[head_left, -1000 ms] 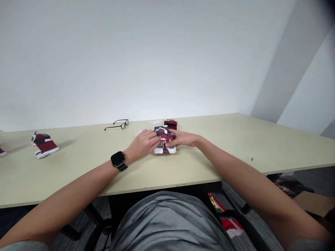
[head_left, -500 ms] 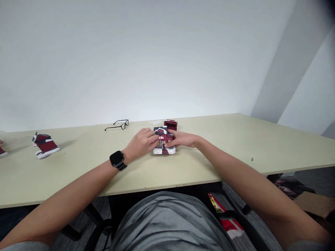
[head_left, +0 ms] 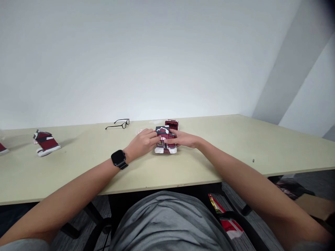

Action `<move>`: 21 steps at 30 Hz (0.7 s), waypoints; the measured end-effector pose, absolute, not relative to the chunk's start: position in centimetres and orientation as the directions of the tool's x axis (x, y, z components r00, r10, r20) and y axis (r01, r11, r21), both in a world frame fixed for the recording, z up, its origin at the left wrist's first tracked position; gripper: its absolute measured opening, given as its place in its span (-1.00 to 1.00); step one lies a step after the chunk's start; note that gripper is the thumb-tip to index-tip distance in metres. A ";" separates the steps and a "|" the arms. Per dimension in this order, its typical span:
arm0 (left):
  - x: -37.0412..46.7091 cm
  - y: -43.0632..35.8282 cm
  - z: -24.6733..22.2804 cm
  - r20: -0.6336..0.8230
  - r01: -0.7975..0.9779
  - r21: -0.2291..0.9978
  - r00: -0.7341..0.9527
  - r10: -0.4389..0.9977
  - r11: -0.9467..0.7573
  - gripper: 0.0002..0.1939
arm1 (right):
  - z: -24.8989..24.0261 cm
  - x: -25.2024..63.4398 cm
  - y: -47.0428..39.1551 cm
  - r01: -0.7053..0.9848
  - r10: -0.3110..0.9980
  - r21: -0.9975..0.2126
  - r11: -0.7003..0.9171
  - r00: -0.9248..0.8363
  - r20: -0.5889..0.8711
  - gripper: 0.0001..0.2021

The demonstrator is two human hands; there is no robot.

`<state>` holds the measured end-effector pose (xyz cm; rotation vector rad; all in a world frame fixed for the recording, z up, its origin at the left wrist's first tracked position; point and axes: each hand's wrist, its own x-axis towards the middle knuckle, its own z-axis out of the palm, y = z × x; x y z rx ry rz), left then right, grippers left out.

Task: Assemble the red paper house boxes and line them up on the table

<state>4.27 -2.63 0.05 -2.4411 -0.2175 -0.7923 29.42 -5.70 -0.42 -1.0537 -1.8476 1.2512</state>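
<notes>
A small dark red model house (head_left: 165,149) with a snowy white base and a dark roof stands on the table in front of me. From its left side my left hand (head_left: 145,142) grips it, fingertips near the red-and-white striped awning. My right hand (head_left: 184,138) clasps the other side, thumb across the front and fingers partly hidden behind. Just behind the house sits a dark red open-fronted piece (head_left: 172,124) with white trim.
Black eyeglasses (head_left: 120,124) lie toward the wall. Another red snow-topped house (head_left: 47,143) stands at the left, with part of a further red piece (head_left: 3,149) at the frame edge. A tiny dark bit (head_left: 253,160) lies on the table (head_left: 282,146) at right.
My right thumb has shifted up on the house front. The house looks slightly more upright between my hands; the whole view has moved a little.
</notes>
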 end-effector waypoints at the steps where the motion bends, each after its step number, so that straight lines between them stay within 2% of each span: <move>1: 4.2 -2.6 0.1 0.574 0.305 -0.469 0.818 -0.024 -0.829 -0.79 | -0.5 29.4 -5.6 0.253 0.887 -0.942 0.221 -0.453 0.086 -0.30; 4: 4.1 -2.6 0.1 0.558 0.283 -0.477 0.829 -0.037 -0.832 -0.78 | -0.6 29.2 -5.6 0.251 0.896 -0.943 0.217 -0.434 0.091 -0.30; 9: 4.2 -2.6 -0.2 0.603 0.261 -0.400 0.797 -0.037 -0.878 -0.78 | -0.4 29.0 -5.8 0.243 0.902 -0.945 0.217 -0.420 0.099 -0.39; 13: 4.4 -2.6 -0.7 0.636 0.309 -0.366 0.772 0.006 -0.878 -0.76 | -0.4 28.9 -5.8 0.252 0.897 -0.937 0.244 -0.425 0.119 -0.45; 21: 4.5 -2.8 -0.5 0.578 0.311 -0.478 0.815 -0.028 -0.821 -0.74 | -0.9 29.4 -5.3 0.278 0.901 -0.927 0.252 -0.417 0.120 -0.34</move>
